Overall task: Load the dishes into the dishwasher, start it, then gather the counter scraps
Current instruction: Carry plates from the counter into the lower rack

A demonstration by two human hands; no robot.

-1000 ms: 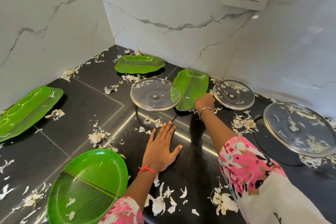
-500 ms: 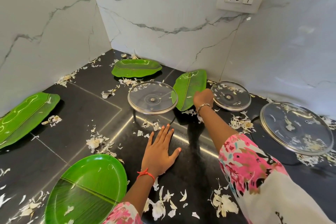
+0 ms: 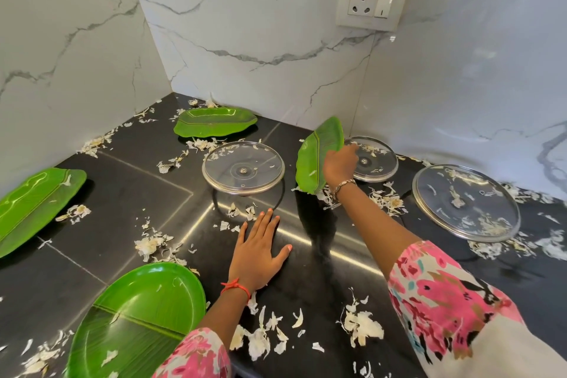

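Note:
My right hand [image 3: 339,163] grips the edge of a small green leaf-shaped plate [image 3: 316,153] and holds it tilted up off the black counter [image 3: 129,193]. My left hand [image 3: 257,248] rests flat on the counter, fingers straight. Three glass lids lie on the counter: one in the middle [image 3: 243,167], a smaller one [image 3: 372,159] behind my right hand, a large one [image 3: 464,202] at the right. Other green plates sit at the back [image 3: 214,126], at the left [image 3: 33,205] and at the front left [image 3: 138,322]. White scraps [image 3: 362,325] are scattered all over.
Marble walls meet in a corner behind the counter. A wall socket with a switch [image 3: 372,0] is on the back wall at the upper right. Scrap piles lie near the left wall [image 3: 93,144] and beside the large lid [image 3: 386,199].
My right hand took hold of the small leaf plate and raised it from lying flat to tilted on edge. My left hand stayed flat on the counter.

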